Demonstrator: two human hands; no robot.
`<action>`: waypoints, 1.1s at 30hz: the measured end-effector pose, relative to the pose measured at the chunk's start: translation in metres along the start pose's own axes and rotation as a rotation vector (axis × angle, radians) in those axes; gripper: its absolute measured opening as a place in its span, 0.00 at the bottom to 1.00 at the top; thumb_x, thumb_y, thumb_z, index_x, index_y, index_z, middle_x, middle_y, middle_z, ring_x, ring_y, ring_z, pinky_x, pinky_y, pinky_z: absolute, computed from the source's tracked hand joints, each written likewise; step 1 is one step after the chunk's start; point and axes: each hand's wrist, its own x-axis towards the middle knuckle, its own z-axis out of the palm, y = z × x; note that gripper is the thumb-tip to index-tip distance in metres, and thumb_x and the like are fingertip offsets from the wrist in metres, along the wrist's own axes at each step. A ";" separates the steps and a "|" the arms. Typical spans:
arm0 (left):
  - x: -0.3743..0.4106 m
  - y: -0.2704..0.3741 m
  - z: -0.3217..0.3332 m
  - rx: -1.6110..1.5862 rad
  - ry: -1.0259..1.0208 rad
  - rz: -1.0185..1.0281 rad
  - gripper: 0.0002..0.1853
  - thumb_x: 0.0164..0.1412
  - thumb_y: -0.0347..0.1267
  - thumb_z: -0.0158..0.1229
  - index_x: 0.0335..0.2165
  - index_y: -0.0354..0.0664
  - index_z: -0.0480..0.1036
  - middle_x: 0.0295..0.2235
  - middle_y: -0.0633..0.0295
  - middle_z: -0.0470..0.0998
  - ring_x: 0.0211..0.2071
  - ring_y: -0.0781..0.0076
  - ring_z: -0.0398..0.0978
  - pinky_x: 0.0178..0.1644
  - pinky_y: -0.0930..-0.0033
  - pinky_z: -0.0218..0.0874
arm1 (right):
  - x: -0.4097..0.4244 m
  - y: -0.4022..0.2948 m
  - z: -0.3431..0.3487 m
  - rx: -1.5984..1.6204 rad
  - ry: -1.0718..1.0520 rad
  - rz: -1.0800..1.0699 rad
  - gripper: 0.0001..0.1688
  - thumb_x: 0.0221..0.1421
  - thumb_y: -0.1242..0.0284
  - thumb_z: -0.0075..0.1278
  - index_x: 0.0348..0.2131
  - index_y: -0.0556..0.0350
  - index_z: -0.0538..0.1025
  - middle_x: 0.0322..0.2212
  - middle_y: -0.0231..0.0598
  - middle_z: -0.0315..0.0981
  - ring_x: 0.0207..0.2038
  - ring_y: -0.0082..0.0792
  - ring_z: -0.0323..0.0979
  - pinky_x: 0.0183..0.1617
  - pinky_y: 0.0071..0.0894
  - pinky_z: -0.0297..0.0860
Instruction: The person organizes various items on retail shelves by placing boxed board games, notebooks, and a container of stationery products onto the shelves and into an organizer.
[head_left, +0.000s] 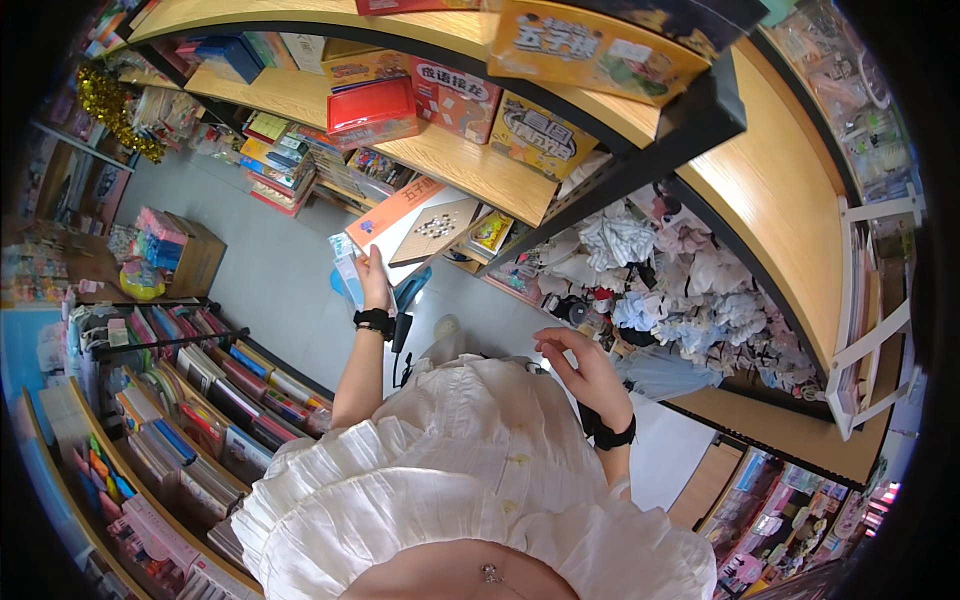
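My left hand (373, 283) grips the near edge of a flat board-game box (409, 229), thumb on top. The box's cover is orange and white, with printed characters and a picture of a wooden grid board with black and white pieces. A pale blue and white packet (346, 262) shows beside the same hand, under the box's left edge; whether the fingers hold it too I cannot tell. My right hand (589, 367) hangs in front of my white blouse with bent fingers apart and nothing in it.
Wooden shelves (480, 169) ahead carry boxed games, among them a red-lidded box (371, 112). Fabric hair accessories (675, 285) fill a low bay on the right. Racks of notebooks (232, 390) stand close on my left. A cardboard carton (196, 255) sits on the grey floor.
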 end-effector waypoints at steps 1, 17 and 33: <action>0.000 0.005 -0.010 0.071 0.039 0.012 0.21 0.61 0.46 0.51 0.39 0.38 0.62 0.32 0.63 0.68 0.34 0.77 0.64 0.39 0.74 0.57 | -0.001 0.000 -0.001 -0.005 -0.006 -0.014 0.11 0.56 0.79 0.45 0.40 0.61 0.73 0.31 0.42 0.75 0.34 0.32 0.74 0.38 0.26 0.68; -0.231 0.082 -0.258 -0.514 0.256 0.092 0.25 0.62 0.43 0.46 0.50 0.35 0.63 0.47 0.55 0.71 0.44 0.59 0.72 0.49 0.60 0.63 | -0.025 0.041 -0.018 -0.166 -0.365 -0.366 0.13 0.57 0.70 0.45 0.40 0.60 0.72 0.34 0.46 0.73 0.36 0.44 0.72 0.38 0.34 0.68; -0.406 0.119 0.015 -0.745 -0.391 0.199 0.26 0.65 0.43 0.36 0.53 0.34 0.60 0.50 0.52 0.68 0.49 0.58 0.68 0.55 0.60 0.57 | -0.167 0.068 -0.070 0.161 -0.471 -0.648 0.30 0.53 0.60 0.54 0.44 0.63 0.62 0.33 0.46 0.70 0.29 0.36 0.71 0.32 0.30 0.68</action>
